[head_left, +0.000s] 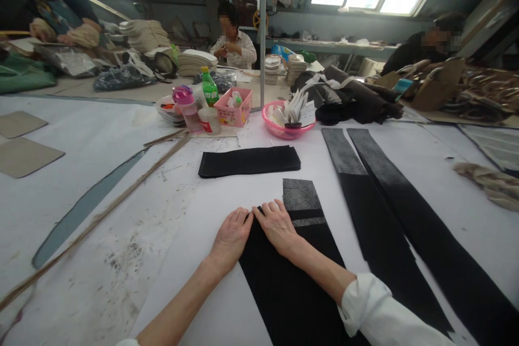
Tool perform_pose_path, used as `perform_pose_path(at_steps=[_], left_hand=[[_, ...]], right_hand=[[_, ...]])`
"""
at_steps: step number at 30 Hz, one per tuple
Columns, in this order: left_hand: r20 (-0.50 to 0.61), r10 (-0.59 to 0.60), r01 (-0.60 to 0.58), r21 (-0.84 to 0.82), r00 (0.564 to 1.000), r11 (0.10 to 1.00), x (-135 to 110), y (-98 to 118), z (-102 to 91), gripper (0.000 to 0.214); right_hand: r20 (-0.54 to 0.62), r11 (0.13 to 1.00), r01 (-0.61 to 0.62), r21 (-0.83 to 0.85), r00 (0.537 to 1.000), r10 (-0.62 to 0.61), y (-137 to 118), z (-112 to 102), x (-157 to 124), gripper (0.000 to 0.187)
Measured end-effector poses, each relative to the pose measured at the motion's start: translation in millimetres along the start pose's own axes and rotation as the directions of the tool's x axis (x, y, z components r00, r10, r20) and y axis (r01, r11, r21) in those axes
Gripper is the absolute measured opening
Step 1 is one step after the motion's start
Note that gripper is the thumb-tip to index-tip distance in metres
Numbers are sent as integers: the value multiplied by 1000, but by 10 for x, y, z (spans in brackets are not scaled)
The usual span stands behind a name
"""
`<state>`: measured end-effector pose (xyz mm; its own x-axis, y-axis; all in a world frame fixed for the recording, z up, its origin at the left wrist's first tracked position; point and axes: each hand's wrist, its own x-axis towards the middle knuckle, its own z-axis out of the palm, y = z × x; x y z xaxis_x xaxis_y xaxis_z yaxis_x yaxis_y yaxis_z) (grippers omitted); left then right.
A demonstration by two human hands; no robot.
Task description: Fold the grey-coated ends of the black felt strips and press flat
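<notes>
A long strip of black fabric [284, 281] lies on the white table [121, 184] in front of me, its far end grey [300, 194]. My left hand [232, 235] lies flat on the strip's left edge, fingers stretched out. Beside it, touching at the fingertips, my right hand [278, 224] presses flat on the cloth near the far end. Neither hand holds anything. A folded stack of black fabric pieces [249, 161] sits just beyond my hands.
Two more long black strips [389, 211] lie to the right. A pink bowl [287, 128], a pink box [234, 111], bottles [210, 86] and a cup stand behind. A thin wooden stick [101, 216] crosses the left side. People work at tables farther back.
</notes>
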<state>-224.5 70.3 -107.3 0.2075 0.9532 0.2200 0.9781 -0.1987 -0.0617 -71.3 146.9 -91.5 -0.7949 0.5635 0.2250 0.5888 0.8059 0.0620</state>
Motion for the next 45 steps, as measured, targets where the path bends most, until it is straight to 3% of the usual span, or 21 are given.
perform_pose_path(at_steps=[8, 34, 45], left_hand=[[1, -42, 42, 12, 999, 999, 2, 57, -16, 32], [71, -66, 65, 26, 995, 998, 138, 82, -100, 40], [53, -59, 57, 45, 997, 997, 157, 136, -106, 39]], right_hand=[[38, 999, -30, -33, 999, 31, -44, -26, 39, 27], [88, 996, -35, -82, 995, 43, -45, -53, 108, 27], [77, 992, -32, -120, 996, 41, -75, 6, 98, 18]])
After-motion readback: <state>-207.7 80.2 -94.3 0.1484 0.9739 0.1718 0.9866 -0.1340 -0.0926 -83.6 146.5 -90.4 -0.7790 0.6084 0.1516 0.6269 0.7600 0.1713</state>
